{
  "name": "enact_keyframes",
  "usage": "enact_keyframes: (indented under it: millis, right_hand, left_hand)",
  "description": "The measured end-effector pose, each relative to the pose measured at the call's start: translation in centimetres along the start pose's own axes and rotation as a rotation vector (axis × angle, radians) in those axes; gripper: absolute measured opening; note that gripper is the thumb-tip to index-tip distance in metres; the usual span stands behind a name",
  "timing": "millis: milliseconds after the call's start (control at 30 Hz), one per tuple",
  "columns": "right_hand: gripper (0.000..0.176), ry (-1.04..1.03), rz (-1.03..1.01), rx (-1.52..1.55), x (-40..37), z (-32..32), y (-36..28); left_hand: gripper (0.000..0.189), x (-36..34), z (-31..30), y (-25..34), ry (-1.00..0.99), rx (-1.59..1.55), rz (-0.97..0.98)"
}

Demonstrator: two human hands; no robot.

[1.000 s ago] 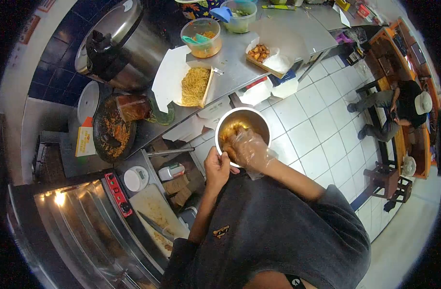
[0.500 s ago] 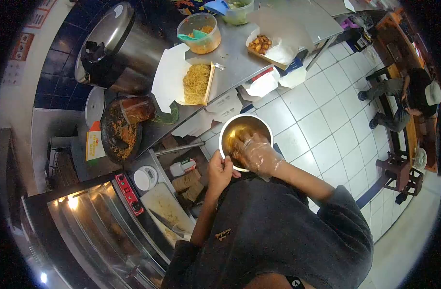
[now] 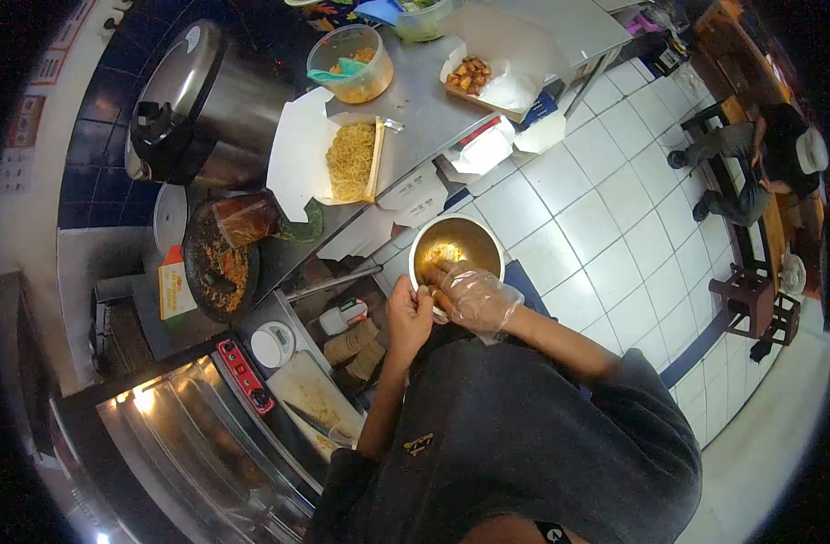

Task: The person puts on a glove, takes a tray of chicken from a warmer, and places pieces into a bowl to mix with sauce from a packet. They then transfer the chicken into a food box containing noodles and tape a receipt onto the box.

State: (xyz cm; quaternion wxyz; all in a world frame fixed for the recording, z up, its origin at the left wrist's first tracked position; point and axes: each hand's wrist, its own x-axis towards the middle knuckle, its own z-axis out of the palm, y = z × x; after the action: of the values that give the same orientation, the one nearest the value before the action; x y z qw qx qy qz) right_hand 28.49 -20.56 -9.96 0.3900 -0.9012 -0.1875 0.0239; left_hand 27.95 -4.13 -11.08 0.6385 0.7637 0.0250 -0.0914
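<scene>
A round metal bowl with a shiny yellowish-brown inside is held close to my body. My left hand grips its near left rim, thumb at the edge. My right hand, in a clear plastic glove, reaches over the near rim into the bowl; its fingertips touch brownish food that I cannot make out clearly. On the steel counter beyond the bowl, an open white box holds yellow noodles.
The counter also bears a tub with orange food and a box of browned pieces. A steel cooker, black stone mortar and knife are at left. A person sits at far right.
My right hand has drawn back toward the near rim, baring more of the bowl's inside. The counter and its items have shifted slightly left in view.
</scene>
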Motion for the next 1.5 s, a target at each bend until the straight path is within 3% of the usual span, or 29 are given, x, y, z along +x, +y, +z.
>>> enact_keyframes:
  millis: [67,100,133,200,400,467,533,633,733,800,867,933,967,1000,1067,1100,1267,1333,1433,1500]
  right_hand:
    - [0.036,-0.279,0.076,0.148,0.0,-0.4,0.8]
    - [0.037,-0.223,0.082,0.15,-0.5,1.4,2.1]
    - [0.039,-0.251,-0.05,0.077,-0.5,-0.4,1.9]
    - [0.04,-0.251,0.06,0.071,-0.4,-0.3,1.9]
    - [0.041,-0.438,0.189,-0.188,0.6,-2.6,-0.1]
    - [0.041,-0.428,0.162,-0.178,0.4,-1.8,0.5]
    - [0.04,-0.319,0.161,0.096,0.4,-2.3,0.4]
    - [0.036,-0.202,0.167,0.158,-0.5,-1.6,0.3]
    - [0.038,-0.215,0.111,0.128,-0.8,0.2,1.6]
    - [0.035,-0.265,0.179,0.215,-0.2,-1.2,0.8]
    - [0.037,-0.19,0.142,0.193,-0.5,-0.3,1.7]
    - [0.04,-0.212,0.247,0.098,-0.4,0.1,2.3]
    - [0.043,-0.33,0.122,0.076,0.0,-2.3,1.8]
    - [0.04,-0.236,0.131,0.065,-0.1,-1.7,2.4]
    - [0.04,-0.444,0.318,0.052,1.4,-3.4,1.8]
    - [0.04,-0.441,0.317,0.038,1.3,-3.6,1.6]
    - [0.043,-0.323,0.227,0.069,1.3,-3.7,3.2]
    - [0.042,-0.391,0.166,-0.035,1.9,-4.2,3.6]
    - [0.037,-0.489,-0.109,-0.301,1.8,-2.9,6.5]
    - [0.035,-0.619,-0.01,-0.305,2.4,-3.6,5.9]
  left_hand:
    - [0.011,0.6,-1.2,-3.9,0.003,0.231,0.108]
    - [0.01,1.1,-1.0,-2.0,-0.017,0.409,0.354]
    - [0.009,0.5,0.1,0.1,-0.023,-0.03,-0.105]
    - [0.008,0.3,0.3,0.8,-0.094,-0.158,-0.204]
    - [0.007,0.4,1.3,-0.3,-0.034,-0.192,-0.118]
    - [0.007,0.5,1.1,0.1,-0.01,-0.183,-0.129]
    - [0.007,0.6,0.9,0.3,-0.044,-0.208,-0.158]
    - [0.01,0.8,0.7,0.4,-0.068,-0.193,-0.188]
    - [0.013,1.4,0.7,-0.6,-0.073,-0.172,-0.188]
    - [0.015,1.7,0.5,-0.9,-0.078,-0.137,-0.213]
    - [0.011,1.8,0.4,-1.7,-0.125,-0.213,-0.255]
    - [0.006,1.9,1.2,-1.4,-0.063,-0.222,-0.204]
    - [0.003,2.2,1.3,-2.5,-0.107,-0.176,-0.183]
    - [0.005,2.4,2.0,-0.8,-0.112,-0.265,-0.221]
    - [0.012,3.1,2.3,-0.7,-0.137,-0.212,-0.21]
    - [0.012,3.0,2.3,-0.5,-0.138,-0.221,-0.2]
    - [0.018,4.2,3.6,-0.4,-0.14,-0.291,-0.187]
    - [0.018,4.7,4.0,-1.9,-0.134,-0.244,-0.15]
    - [0.018,5.3,4.4,-0.9,-0.136,-0.242,-0.154]
    - [0.019,5.3,4.6,-0.7,-0.169,-0.32,-0.263]
